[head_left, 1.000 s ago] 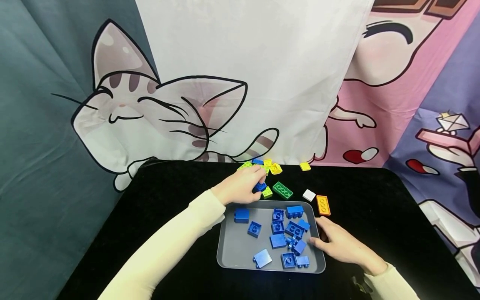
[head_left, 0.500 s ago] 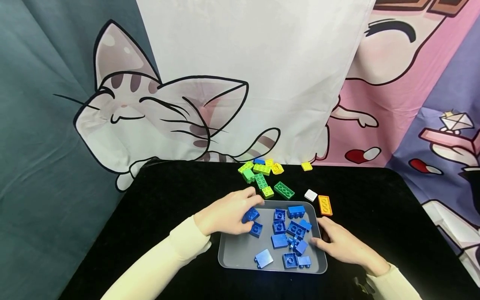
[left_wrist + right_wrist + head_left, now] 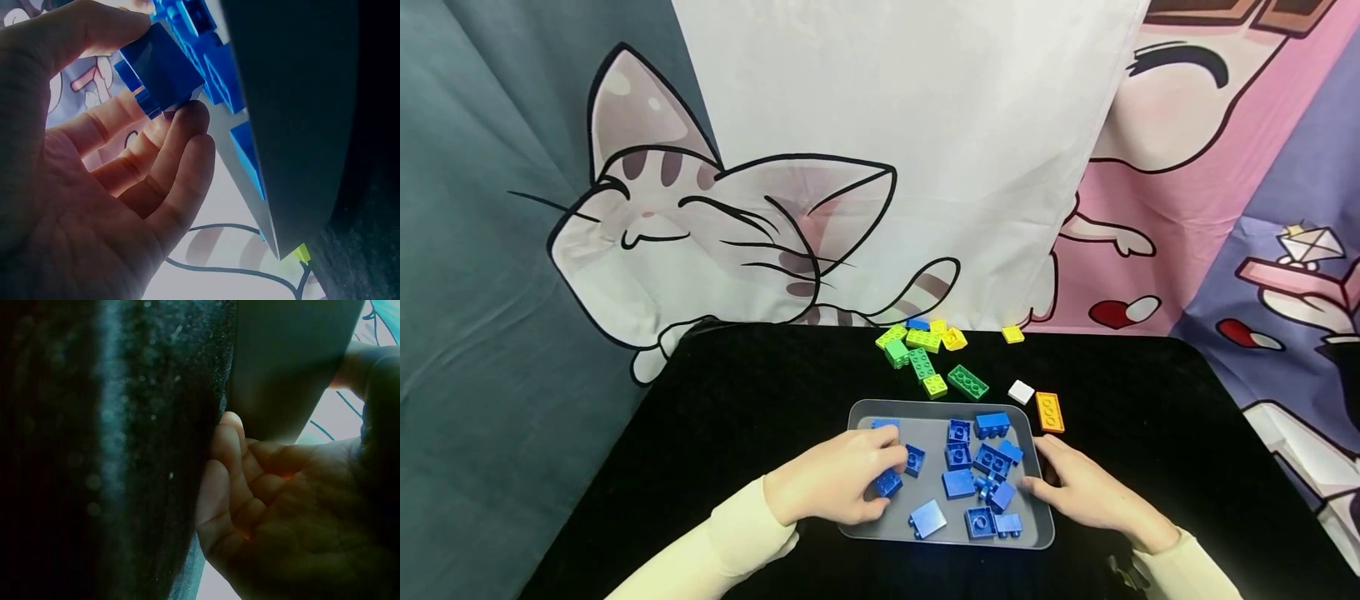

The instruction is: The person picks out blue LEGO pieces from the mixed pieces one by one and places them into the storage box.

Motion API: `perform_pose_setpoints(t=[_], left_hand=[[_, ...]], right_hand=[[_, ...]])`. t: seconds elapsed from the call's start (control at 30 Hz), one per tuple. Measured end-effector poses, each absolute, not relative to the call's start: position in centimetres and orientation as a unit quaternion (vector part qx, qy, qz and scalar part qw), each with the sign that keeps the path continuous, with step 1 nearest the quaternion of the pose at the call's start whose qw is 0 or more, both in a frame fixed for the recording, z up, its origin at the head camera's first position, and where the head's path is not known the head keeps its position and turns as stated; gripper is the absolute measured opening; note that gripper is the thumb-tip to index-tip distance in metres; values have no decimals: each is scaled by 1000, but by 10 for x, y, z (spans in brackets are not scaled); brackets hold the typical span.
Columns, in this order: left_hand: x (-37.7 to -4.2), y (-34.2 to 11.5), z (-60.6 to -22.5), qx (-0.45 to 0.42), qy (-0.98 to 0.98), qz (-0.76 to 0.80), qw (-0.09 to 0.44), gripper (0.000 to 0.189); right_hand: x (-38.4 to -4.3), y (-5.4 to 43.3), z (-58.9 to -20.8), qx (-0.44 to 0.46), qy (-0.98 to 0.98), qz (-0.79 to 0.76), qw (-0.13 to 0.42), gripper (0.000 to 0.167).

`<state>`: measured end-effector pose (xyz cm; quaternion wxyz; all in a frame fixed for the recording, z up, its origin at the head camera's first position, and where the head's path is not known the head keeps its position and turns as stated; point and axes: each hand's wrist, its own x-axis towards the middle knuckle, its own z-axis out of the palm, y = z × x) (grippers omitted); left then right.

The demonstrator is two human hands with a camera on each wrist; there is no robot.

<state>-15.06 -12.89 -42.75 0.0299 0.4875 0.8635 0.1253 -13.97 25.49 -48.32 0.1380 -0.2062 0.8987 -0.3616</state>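
My left hand [image 3: 831, 479] pinches a blue toy building brick [image 3: 888, 482] between thumb and fingers, low over the left side of a grey tray [image 3: 928, 479]. In the left wrist view, the held brick [image 3: 169, 69] shows its studs toward the palm. Several other blue bricks lie in the tray, mostly on the right side; one brick [image 3: 886, 424] at the upper left is partly hidden by my left hand. At the tray's right edge my right hand [image 3: 1086, 487] grips the rim, thumb on top. Its fingers [image 3: 215, 490] are curled beside the tray's wall.
Beyond the tray are green bricks [image 3: 967, 382], lime bricks [image 3: 923, 339], yellow bricks [image 3: 954, 338] and one blue brick [image 3: 917, 323]. A white brick [image 3: 1021, 392] and an orange brick [image 3: 1049, 412] lie near its far right corner. A printed curtain [image 3: 925, 167] hangs behind the black table [image 3: 760, 392].
My left hand has brought a blue brick from the pile behind the tray, toward me and leftward, over the tray's left side. The right hand has stayed at the tray's edge.
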Motion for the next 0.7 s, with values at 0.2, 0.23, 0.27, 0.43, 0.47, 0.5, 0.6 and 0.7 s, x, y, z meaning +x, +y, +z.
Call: perform_pose_setpoints(t=[0.2,0.23,0.27,0.43,0.47,0.5,0.6,0.7], left_hand=[[-143,-130,-432,491,864,112,23,32],[-142,-131,-432,490,864,110,24,32],[-141,-131,-432,489,865,109,23,33],[-139,-132,-431,485,869,101,-7,56],[-139,-132,-430,484,869,103,-16,62],[-140,-132,-430,482,870,103,-25,68],[-145,-130,-428,478,871,105,-41,77],[-153,-129,-428,472,874,103,-47,79]], right_hand=[[-140,255,-485,-207,900,-359,134,46],[-140,255,-485,-207,900,-359,135,46],[-140,255,-485,-207,900,-360,136,46],[-140,255,-484,-207,899,-362,137,46],[-139,254,-483,-207,899,-362,136,46],[-139,254,-483,-207,899,-362,136,47],[-139,254,-482,-205,899,-362,137,47],[-139,254,-482,-204,899,-362,138,47]])
